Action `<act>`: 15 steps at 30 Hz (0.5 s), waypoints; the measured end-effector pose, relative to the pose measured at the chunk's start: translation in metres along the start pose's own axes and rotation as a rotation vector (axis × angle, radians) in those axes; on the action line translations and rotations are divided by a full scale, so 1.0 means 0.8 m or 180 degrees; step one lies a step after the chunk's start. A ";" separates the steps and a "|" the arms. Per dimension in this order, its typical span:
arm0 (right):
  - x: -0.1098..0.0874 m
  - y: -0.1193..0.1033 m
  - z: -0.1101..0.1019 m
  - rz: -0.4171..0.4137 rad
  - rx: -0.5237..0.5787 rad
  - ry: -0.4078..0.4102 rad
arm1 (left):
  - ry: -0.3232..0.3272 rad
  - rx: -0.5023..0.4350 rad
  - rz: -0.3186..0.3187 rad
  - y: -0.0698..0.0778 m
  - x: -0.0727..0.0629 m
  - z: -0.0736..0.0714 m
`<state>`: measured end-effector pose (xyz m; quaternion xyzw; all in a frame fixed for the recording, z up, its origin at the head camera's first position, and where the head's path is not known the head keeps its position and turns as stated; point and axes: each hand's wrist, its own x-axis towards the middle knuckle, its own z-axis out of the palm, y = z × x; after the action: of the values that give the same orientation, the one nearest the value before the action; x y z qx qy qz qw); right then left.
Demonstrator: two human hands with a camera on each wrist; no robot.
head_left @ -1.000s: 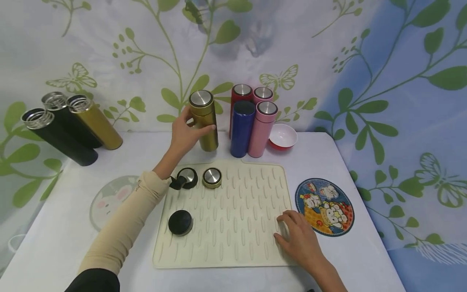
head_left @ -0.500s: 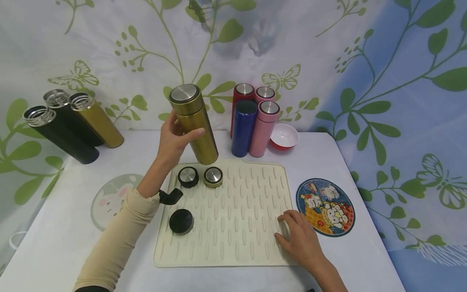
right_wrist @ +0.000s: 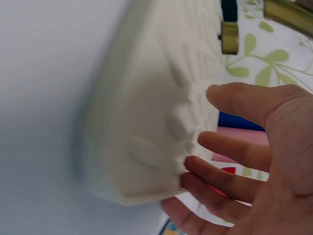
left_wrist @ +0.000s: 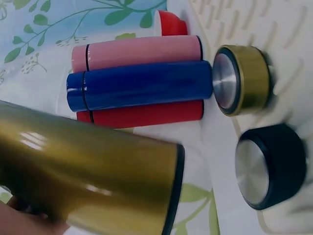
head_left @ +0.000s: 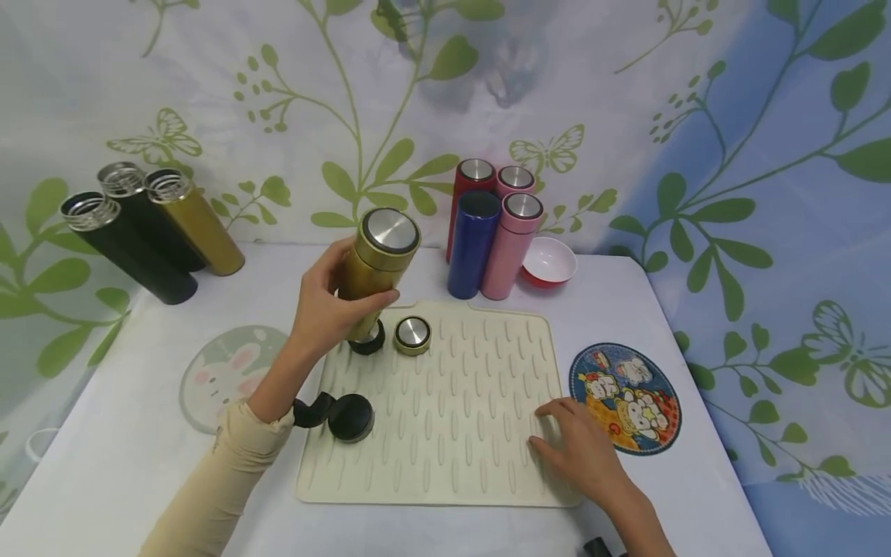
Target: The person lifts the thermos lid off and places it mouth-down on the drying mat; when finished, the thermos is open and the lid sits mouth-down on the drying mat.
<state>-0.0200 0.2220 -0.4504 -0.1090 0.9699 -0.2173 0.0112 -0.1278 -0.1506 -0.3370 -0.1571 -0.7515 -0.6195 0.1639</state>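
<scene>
My left hand [head_left: 322, 305] grips a gold thermos [head_left: 379, 259] with a steel-topped lid on. The thermos is tilted and raised over the back left of the cream ribbed mat [head_left: 459, 433]; its dark-rimmed base end shows in the left wrist view. Below it on the mat sit a gold lid [head_left: 413, 336] and a black lid [left_wrist: 279, 164], the latter partly covered by the thermos in the head view. Another black lid [head_left: 350, 418] lies farther forward, near the left wrist strap. At the mat's right edge, my right hand [head_left: 585, 456] is held with fingers loosely bent and nothing in them.
Blue [head_left: 475, 244], pink [head_left: 511, 247] and red [head_left: 468, 182] thermoses stand behind the mat, beside a red-and-white bowl [head_left: 549, 261]. Lidless black [head_left: 132, 251] and gold [head_left: 202, 224] bottles stand back left. Round cartoon mats lie left [head_left: 216, 383] and right [head_left: 625, 398].
The gold thermos, held in my left hand, has risen from the table behind the mat, come nearer and tilted over the mat's back left. My right hand has hardly moved.
</scene>
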 end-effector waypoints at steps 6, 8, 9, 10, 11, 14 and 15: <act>0.014 -0.006 -0.020 0.0031 0.0003 -0.0274 | -0.0058 0.0460 0.0190 0.010 -0.030 -0.004; 0.019 -0.011 -0.024 0.0061 0.0034 -0.0319 | -0.0099 0.0555 0.0312 0.000 -0.037 -0.006; 0.022 -0.014 -0.025 0.0088 0.0076 -0.0320 | -0.0111 0.0615 0.0375 0.000 -0.041 -0.006; 0.024 -0.018 -0.026 0.0104 0.0116 -0.0298 | -0.0130 0.0662 0.0442 0.000 -0.045 -0.007; 0.026 -0.022 -0.028 0.0101 0.0163 -0.0257 | -0.0144 0.0709 0.0507 0.000 -0.049 -0.006; 0.033 -0.037 -0.033 0.0003 0.0397 -0.0049 | -0.0162 0.0846 0.0649 0.002 -0.059 -0.005; 0.035 -0.043 -0.035 -0.0055 0.0468 0.0016 | -0.0168 0.0879 0.0673 0.003 -0.063 -0.005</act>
<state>-0.0424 0.1971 -0.4097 -0.1158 0.9504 -0.2883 0.0149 -0.0816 -0.1555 -0.3567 -0.2275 -0.8127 -0.4854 0.2284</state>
